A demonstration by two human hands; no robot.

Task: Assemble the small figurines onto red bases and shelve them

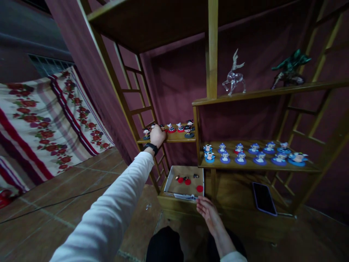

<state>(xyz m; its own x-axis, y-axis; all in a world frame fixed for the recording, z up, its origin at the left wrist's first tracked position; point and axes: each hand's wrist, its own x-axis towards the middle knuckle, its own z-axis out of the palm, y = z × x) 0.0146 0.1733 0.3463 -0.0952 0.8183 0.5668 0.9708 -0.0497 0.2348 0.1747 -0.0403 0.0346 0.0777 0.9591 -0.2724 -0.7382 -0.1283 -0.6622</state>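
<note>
White sleeve point(109, 214), cropped, left hand point(157, 135) partly hiding figurines point(171, 127), grip impossible to tell, right hand point(206, 210) unclenched beside box point(181, 197)

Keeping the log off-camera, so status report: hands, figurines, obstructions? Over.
Left hand among figurines on left shelf, grip hidden. Right hand open beside cardboard box, red discs inside. Left hand screens some figurines; no other obstruction visible.

Twelve mostly blue-and-purple figurines point(240, 158) in two rows of six, at least seven red-and-black figurines point(188, 131), some partly hidden, one box point(169, 178) holding three red discs point(200, 189) and three small dark pieces point(196, 176), one clear deer ornament point(234, 78), one dark green statuette point(291, 69) and one phone point(264, 198).
</note>
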